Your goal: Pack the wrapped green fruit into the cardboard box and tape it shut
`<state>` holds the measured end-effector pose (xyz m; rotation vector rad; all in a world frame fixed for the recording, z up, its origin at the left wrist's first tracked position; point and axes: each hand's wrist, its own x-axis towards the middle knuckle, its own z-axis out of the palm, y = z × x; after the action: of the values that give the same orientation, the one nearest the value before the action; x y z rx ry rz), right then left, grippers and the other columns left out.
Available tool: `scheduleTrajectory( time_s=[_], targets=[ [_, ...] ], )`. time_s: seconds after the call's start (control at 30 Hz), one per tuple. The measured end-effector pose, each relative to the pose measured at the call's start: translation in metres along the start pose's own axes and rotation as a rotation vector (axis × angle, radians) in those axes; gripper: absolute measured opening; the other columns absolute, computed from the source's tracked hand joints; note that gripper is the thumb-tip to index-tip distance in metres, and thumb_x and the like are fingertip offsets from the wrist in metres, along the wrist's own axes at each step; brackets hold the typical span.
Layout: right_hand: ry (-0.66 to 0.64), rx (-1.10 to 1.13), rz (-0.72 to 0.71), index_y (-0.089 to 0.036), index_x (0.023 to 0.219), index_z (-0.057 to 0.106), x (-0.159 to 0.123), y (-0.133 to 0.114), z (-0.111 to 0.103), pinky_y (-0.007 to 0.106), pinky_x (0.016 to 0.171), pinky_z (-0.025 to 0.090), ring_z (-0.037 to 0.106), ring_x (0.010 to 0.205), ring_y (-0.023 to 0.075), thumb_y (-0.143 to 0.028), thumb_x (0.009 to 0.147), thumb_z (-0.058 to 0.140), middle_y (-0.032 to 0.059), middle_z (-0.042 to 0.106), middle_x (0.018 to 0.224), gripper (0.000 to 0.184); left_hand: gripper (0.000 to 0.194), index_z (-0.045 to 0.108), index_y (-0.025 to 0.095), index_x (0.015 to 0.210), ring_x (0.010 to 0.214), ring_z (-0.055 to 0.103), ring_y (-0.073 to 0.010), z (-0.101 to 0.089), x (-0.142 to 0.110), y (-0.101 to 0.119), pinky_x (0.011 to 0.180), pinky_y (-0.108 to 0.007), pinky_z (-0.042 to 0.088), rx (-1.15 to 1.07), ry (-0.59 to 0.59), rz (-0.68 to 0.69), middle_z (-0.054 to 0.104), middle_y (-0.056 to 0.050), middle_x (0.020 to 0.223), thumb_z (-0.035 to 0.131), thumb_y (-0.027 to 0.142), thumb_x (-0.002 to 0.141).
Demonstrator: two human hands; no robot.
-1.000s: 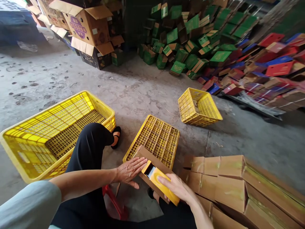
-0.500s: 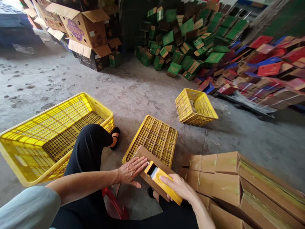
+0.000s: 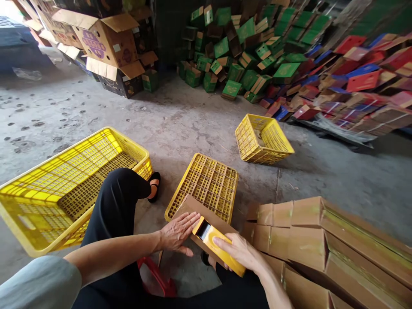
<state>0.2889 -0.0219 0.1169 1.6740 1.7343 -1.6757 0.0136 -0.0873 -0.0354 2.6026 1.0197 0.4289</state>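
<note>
My left hand point(image 3: 179, 231) lies flat on a brown cardboard box point(image 3: 189, 206), its fingers stretched out and fingertips close to the front end of a long yellow box-shaped object point(image 3: 222, 251). That object has a dark opening near its front; its exact kind is unclear. Wrapped round its rear half is my right hand point(image 3: 240, 253), thumb on top, holding it slantwise over the cardboard. Beyond the box, an upside-down yellow plastic crate point(image 3: 209, 174) rests on the floor, and the cardboard partly covers its near edge.
A large yellow crate point(image 3: 48, 176) stands at left beside my knee, and a smaller yellow crate point(image 3: 265, 143) farther off. Stacked brown cartons point(image 3: 296, 240) fill the right side. A red stool point(image 3: 156, 279) shows below. Piles of green boxes point(image 3: 231, 88) and red boxes point(image 3: 363, 80) lie behind.
The view has shifted slightly. The yellow object has moved very little towards the left, still in my right hand. My left hand stays flat on the cardboard.
</note>
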Motion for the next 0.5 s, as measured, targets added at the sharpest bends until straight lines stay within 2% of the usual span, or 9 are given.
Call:
scheduleTrajectory(
  time_s=[0.1, 0.27, 0.5],
  targets=[
    [0.012, -0.048, 0.022, -0.019, 0.087, 0.062, -0.004, 0.003, -0.005, 0.031, 0.053, 0.059, 0.079, 0.066, 0.0284, -0.068, 0.091, 0.061, 0.0108, 0.077, 0.075, 0.050, 0.116, -0.009, 0.007, 0.170, 0.163, 0.017, -0.0379, 0.000, 0.000, 0.001, 0.131, -0.051, 0.021, -0.002, -0.004, -0.010, 0.014, -0.023, 0.175, 0.041, 0.082, 0.098],
    [0.026, -0.073, 0.026, -0.020, 0.085, 0.061, -0.009, 0.002, -0.009, 0.029, 0.053, 0.057, 0.078, 0.064, 0.0271, -0.071, 0.089, 0.061, 0.0094, 0.076, 0.071, 0.051, 0.121, -0.013, 0.008, 0.169, 0.162, 0.018, -0.0395, -0.004, 0.003, 0.007, 0.131, -0.052, 0.021, -0.022, -0.004, -0.040, 0.014, -0.024, 0.175, 0.040, 0.087, 0.095],
    [0.049, -0.082, 0.004, -0.020, 0.083, 0.062, -0.007, 0.007, -0.007, 0.027, 0.052, 0.055, 0.078, 0.066, 0.0272, -0.072, 0.089, 0.062, 0.0102, 0.077, 0.073, 0.052, 0.121, -0.013, 0.006, 0.169, 0.163, 0.016, -0.0390, 0.000, 0.007, 0.017, 0.131, -0.057, 0.016, -0.023, -0.007, 0.009, 0.014, -0.025, 0.174, 0.038, 0.087, 0.095]
  ],
)
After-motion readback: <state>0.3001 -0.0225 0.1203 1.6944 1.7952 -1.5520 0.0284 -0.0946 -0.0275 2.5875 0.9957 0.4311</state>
